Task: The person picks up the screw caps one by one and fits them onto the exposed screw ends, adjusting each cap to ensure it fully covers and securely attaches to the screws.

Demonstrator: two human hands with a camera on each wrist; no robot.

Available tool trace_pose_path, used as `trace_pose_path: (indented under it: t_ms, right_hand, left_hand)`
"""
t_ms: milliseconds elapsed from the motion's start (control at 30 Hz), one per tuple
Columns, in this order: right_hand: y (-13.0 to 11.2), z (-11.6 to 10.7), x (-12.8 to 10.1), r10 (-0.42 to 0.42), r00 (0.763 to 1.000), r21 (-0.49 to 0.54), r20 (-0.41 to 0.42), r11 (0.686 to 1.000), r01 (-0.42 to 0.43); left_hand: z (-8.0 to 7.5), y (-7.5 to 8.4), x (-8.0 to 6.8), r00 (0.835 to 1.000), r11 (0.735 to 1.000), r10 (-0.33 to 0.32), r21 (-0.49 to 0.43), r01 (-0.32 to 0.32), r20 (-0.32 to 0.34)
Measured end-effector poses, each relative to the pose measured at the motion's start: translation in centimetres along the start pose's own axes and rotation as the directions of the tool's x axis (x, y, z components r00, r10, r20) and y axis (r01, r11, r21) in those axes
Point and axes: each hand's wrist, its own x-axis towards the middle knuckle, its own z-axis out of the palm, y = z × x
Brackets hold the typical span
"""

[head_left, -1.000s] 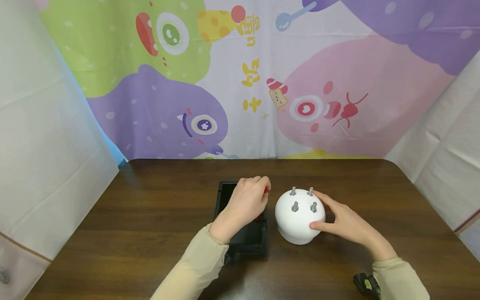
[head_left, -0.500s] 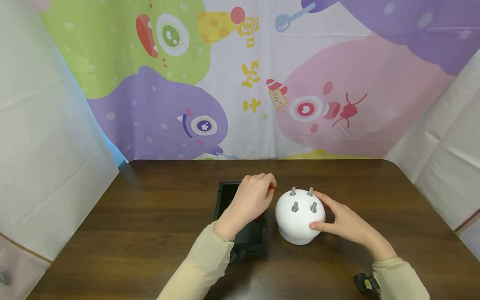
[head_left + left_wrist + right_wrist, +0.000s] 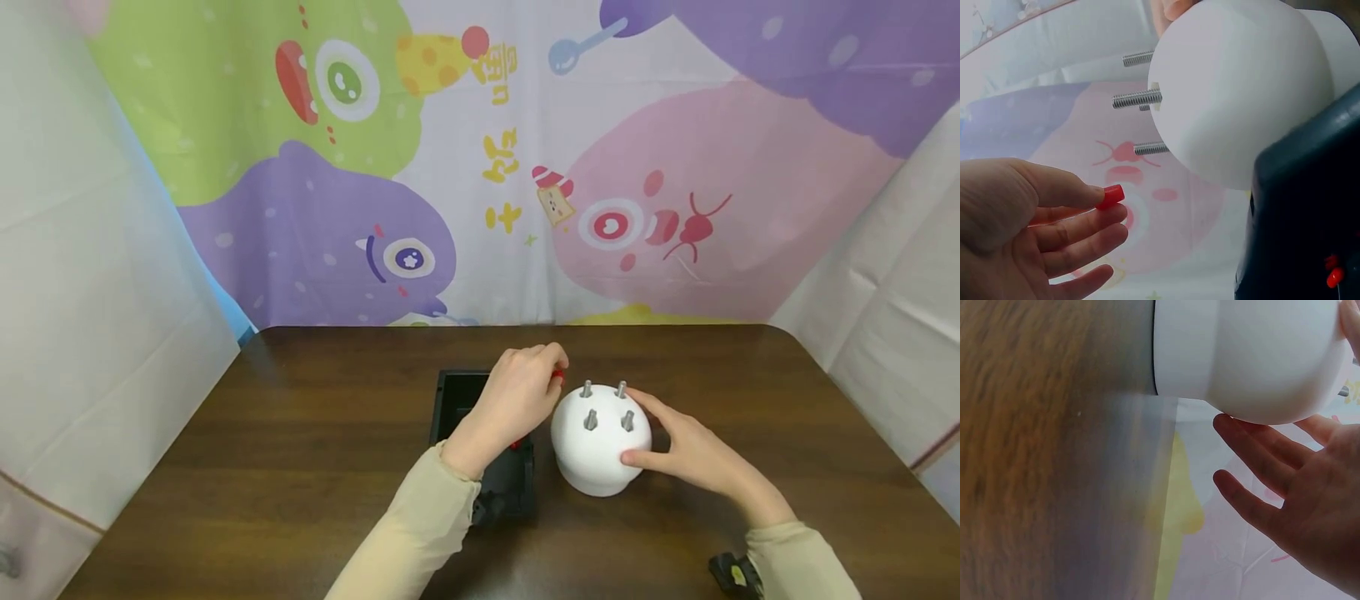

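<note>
Head view: left hand over black tray, right hand on white dome; both on dark wood surface.
Left wrist view only: red cap seen plainly, pinched betw. thumb and index fingers; other fingers loosely curled below it. Head view shows just a red speck at the fingertips.
Left wrist view also: threaded studs sticking out of dome; small red bits low in the tray.
Right wrist view only: right-hand fingers straight, spread, lying against dome's rounded side; dome's base flat on surface.
Cap vs. studs: cap near the studs, clearly apart, not touching; in head view it sits just left of dome's top.
Dome vs. right hand: thumb on near side, fingers on far-right side; palm off the dome.
Studs count: four in head view, upright-ish on dome top.
Tray: touching or just beside dome's left side, can't tell which.
Edges/room: dome and tray mid-surface, well apart from all edges; open wood to left, right and behind. Small black-yellow item by right sleeve at near edge.
</note>
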Motion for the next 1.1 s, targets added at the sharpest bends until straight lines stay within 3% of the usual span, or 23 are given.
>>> trace_pose_path:
  t_ms: [467, 1100]
  right_hand:
    - [0.3, 0.0, 0.0, 0.003, 1.0, 0.027, -0.004, 1.0, -0.003]
    - [0.1, -0.1, 0.1, 0.004, 1.0, 0.04, 0.005, 0.999, -0.004]
  left_hand:
    - [0.2, 1.2, 1.5, 0.999, 1.0, 0.018, -0.019, -0.017, 0.04]
    - [1.5, 2.3, 2.0, 0.998, 0.999, 0.04, 0.004, -0.041, 0.047]
